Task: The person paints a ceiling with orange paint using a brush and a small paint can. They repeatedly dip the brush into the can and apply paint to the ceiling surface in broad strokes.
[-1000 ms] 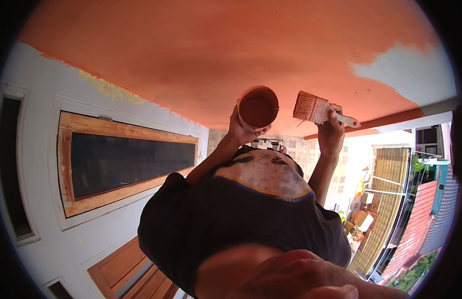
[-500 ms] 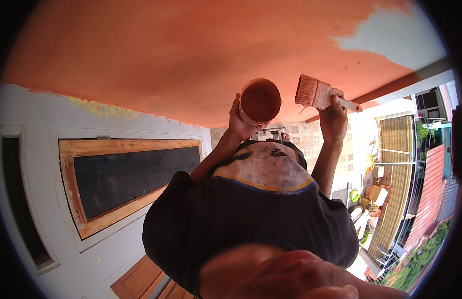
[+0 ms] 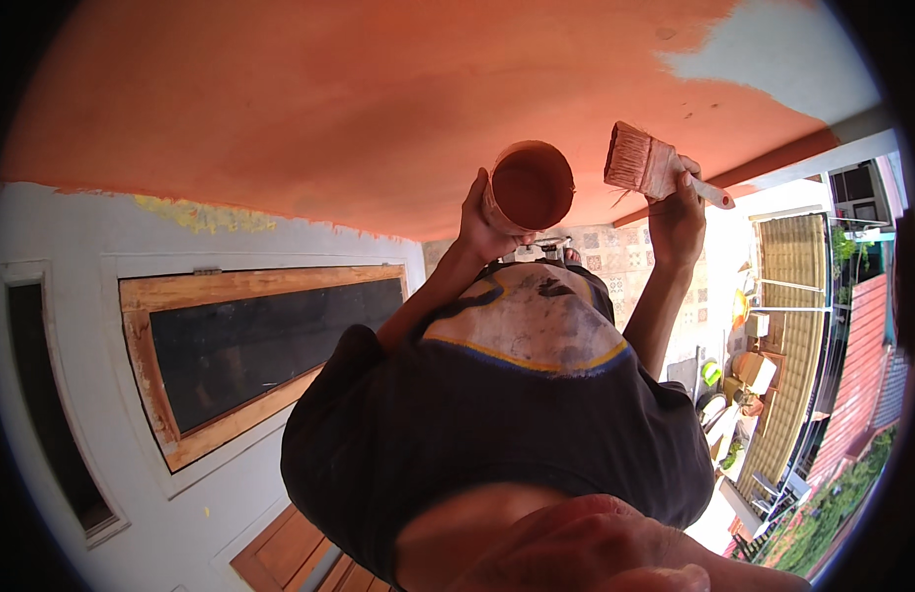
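My left hand (image 3: 482,219) is wrapped round the side of a round paint pot (image 3: 533,185), its open top facing up and its inside coated reddish-orange. To the right, my right hand (image 3: 679,219) grips a wide paintbrush (image 3: 643,163) by its pale handle. The bristles point left and are caked with the same orange paint. Brush and pot are apart. Beyond both hands rises a wall (image 3: 379,109) covered mostly in orange paint. A pale unpainted patch (image 3: 783,59) shows at its upper right. How much paint the pot holds is hard to tell.
On the left, a white wall (image 3: 63,227) holds a wood-framed dark window (image 3: 270,340). Patterned floor tiles (image 3: 615,252) lie far below, beside metal bars (image 3: 541,247) near my feet. Boxes (image 3: 754,373) and a bamboo-like screen (image 3: 788,326) stand at the right.
Both hands have shifted slightly to the right and up in the picture, carrying the pot and the brush. My grip on each looks the same.
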`<state>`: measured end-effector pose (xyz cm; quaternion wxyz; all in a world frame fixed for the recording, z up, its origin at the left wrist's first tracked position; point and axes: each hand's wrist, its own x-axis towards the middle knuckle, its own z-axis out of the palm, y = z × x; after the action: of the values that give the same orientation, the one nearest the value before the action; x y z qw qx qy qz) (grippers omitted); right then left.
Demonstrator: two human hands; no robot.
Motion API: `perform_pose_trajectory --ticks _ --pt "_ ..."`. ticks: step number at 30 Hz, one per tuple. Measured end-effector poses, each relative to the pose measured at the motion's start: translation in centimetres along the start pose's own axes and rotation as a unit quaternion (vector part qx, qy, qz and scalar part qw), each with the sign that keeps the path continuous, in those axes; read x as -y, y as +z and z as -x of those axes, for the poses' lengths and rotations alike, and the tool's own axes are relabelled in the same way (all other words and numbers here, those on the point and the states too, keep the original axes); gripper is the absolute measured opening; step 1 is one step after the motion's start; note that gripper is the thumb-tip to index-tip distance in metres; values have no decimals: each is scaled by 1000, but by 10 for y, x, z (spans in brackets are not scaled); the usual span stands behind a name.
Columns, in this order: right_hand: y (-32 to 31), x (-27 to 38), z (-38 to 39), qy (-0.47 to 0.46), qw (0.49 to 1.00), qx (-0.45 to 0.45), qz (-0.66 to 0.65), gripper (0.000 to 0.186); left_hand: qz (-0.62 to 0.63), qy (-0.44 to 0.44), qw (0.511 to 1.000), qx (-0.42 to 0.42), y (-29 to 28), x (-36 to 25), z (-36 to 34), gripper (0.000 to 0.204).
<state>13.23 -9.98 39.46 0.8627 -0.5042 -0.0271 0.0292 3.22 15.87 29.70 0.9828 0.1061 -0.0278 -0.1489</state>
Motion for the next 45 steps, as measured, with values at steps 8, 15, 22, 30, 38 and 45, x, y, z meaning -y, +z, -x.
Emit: perform_pose_trajectory --ticks 8,15,22,30,38,45 --pt "0 -3 -2 -1 1000 -6 17 44 3 -13 1000 -5 -3 -1 -5 76" --pt "-1 5 -8 0 995 45 -88 39 16 -13 995 -92 10 4 -15 84" --pt "-3 14 -13 -7 991 44 -127 34 26 -57 995 -77 15 6 -29 87" --pt "7 19 -13 -43 994 42 -87 40 46 -114 989 78 4 -2 -44 80" --pt "26 74 -6 -175 939 257 144 27 -55 -104 988 -104 39 6 -56 90" --pt "71 78 2 -151 844 315 408 13 -34 -114 989 -85 32 0 -56 67"
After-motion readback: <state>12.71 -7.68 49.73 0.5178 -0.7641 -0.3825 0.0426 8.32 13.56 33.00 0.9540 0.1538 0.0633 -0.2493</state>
